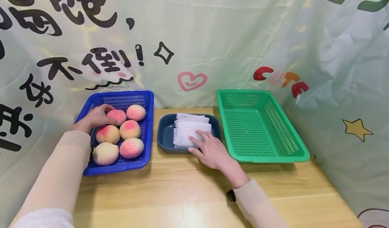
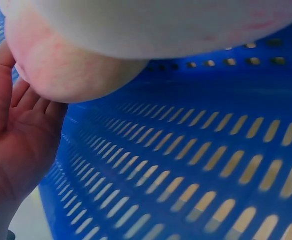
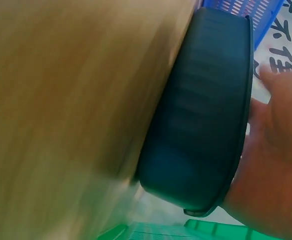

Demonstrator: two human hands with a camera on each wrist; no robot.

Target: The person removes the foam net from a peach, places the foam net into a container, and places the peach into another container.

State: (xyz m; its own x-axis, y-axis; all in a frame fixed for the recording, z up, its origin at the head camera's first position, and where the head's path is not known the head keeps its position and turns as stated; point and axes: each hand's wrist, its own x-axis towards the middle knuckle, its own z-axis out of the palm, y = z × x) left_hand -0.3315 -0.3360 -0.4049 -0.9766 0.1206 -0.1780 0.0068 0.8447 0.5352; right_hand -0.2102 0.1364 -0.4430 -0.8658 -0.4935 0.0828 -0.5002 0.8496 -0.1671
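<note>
In the head view, my left hand (image 1: 98,116) reaches into the blue basket (image 1: 149,130) and grips a pink-red peach (image 1: 117,116) at the back. Thumb and fingers lie around a peach (image 2: 61,65) in the left wrist view too. Several other peaches (image 1: 105,153) sit in the same basket. My right hand (image 1: 212,150) is over the dark blue tray (image 1: 165,133), its spread fingertips on a stack of white foam net sleeves (image 1: 185,133). The right wrist view shows the tray's side wall (image 3: 198,110), which hides those fingertips.
A green basket (image 1: 258,130) stands on the wooden table (image 1: 170,191), right of the tray. Behind everything hangs a pale printed cloth (image 1: 212,35), which continues along both sides.
</note>
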